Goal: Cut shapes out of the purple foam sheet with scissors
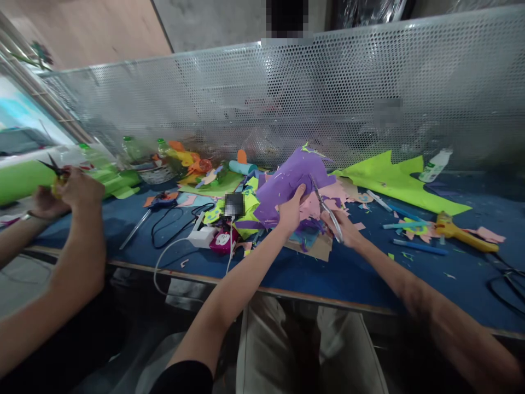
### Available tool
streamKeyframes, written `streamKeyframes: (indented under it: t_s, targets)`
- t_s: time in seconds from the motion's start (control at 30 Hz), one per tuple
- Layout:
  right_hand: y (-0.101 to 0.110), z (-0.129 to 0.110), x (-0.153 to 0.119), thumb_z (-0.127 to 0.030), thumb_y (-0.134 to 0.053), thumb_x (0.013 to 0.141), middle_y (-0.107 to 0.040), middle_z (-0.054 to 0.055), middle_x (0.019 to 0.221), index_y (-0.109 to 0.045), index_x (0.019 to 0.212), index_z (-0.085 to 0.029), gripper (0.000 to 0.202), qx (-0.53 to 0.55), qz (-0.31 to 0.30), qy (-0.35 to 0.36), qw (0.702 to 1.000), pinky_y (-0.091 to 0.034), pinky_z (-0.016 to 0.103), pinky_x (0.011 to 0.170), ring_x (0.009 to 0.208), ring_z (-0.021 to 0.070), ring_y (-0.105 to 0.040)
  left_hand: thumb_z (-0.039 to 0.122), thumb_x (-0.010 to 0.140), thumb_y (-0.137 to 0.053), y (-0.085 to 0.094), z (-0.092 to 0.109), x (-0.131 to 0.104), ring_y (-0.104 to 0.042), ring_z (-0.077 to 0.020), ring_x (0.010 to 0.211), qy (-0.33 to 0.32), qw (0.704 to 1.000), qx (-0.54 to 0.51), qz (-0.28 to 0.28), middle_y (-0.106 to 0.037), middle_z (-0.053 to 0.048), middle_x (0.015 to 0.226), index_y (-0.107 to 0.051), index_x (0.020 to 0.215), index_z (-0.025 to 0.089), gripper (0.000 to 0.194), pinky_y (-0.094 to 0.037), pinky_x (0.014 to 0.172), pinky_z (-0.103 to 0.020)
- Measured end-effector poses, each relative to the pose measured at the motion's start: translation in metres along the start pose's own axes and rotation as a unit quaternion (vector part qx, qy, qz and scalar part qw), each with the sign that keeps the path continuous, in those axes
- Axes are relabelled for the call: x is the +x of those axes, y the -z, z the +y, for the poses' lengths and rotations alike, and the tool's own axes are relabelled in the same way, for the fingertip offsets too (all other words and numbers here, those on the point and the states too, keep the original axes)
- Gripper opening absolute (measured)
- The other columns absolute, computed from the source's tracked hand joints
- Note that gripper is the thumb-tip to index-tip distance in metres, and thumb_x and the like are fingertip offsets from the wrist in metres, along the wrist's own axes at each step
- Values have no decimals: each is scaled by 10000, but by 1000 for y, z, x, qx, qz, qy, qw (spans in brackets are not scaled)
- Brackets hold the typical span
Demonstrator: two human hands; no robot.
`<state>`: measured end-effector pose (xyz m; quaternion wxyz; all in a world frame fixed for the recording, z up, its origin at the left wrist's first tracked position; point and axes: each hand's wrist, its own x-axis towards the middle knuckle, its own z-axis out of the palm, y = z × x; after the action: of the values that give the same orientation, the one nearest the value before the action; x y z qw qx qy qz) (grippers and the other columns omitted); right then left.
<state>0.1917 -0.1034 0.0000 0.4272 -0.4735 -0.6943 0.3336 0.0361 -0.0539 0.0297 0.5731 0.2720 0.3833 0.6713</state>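
Observation:
My left hand (292, 210) grips a large purple foam sheet (283, 178) near its lower right part, thumb on top. The sheet is held up over the table, and its right edge is cut jagged. In my right hand (342, 227) is a pair of metal scissors (330, 213), its blades pointing up and left against the purple sheet. Whether the blades are parted cannot be made out. Under both hands lie pink and purple scraps and a piece of brown cardboard (314, 247).
A yellow glue gun (465, 232), blue sticks (420, 247), a lime-green sheet (394, 178) and a white bottle (436, 166) lie or stand at right. Left are a white plug adapter (202, 237) and cables. A co-worker's hands (77, 189) hold scissors at far left. A perforated metal panel (229, 104) stands behind.

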Motion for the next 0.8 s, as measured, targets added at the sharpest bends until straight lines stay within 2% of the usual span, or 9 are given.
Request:
streamKeyframes:
  t_s: [0.07, 0.13, 0.27, 0.37, 0.5, 0.67, 0.8]
  targets:
    - [0, 1, 1, -726, -457, 832, -436, -35, 500, -460, 646, -224, 536, 1, 6, 0, 1000, -297, 250, 430, 453, 117, -400, 292, 761, -853, 0, 1, 0, -744, -252, 1100, -10, 1000, -6, -28, -788, -86, 1056, -783, 977, 174, 255, -567, 1062, -406]
    - [1, 2, 2, -733, -479, 815, -448, -37, 506, -469, 666, -225, 528, 8, -2, 3, 1000, -304, 246, 417, 449, 117, -408, 279, 759, -852, 0, 2, 0, -752, -255, 1074, -16, 999, -2, -31, -783, -89, 1087, -782, 966, 172, 244, -579, 1043, -407]
    - [1, 5, 2, -759, -446, 804, -502, -33, 523, -506, 757, -239, 526, 44, -21, -23, 999, -361, 251, 404, 440, 135, -460, 264, 760, -848, 2, 1, -1, -724, -280, 1151, -5, 999, 36, -11, -790, -48, 960, -782, 889, 218, 152, -565, 1069, -428]
    - [2, 9, 2, -766, -432, 804, -500, -31, 481, -496, 723, -240, 536, 55, -15, -47, 997, -367, 252, 391, 402, 133, -467, 269, 762, -841, 3, -4, 0, -698, -279, 1202, -2, 999, 43, -21, -783, -28, 890, -778, 844, 240, 108, -546, 1097, -428]
    - [2, 11, 2, -762, -427, 812, -489, -30, 456, -476, 663, -235, 550, 52, -17, -47, 997, -367, 254, 382, 366, 125, -465, 271, 753, -841, 2, -8, 3, -719, -258, 1156, -4, 999, 19, -36, -789, -35, 964, -782, 862, 224, 133, -541, 1102, -417]
    - [4, 11, 4, -805, -414, 776, -508, -35, 524, -521, 775, -239, 575, 88, -26, -60, 994, -395, 255, 408, 423, 133, -493, 331, 724, -872, 4, -10, 3, -739, -260, 1103, 12, 997, 64, -43, -793, -70, 976, -792, 913, 189, 250, -531, 1105, -429]
    - [8, 8, 3, -792, -434, 782, -498, -36, 531, -474, 705, -243, 556, 89, -32, -60, 994, -388, 255, 406, 410, 122, -489, 316, 723, -876, 2, -11, -1, -760, -254, 1024, 6, 997, 58, -55, -794, -84, 1006, -792, 906, 165, 251, -557, 1075, -443]
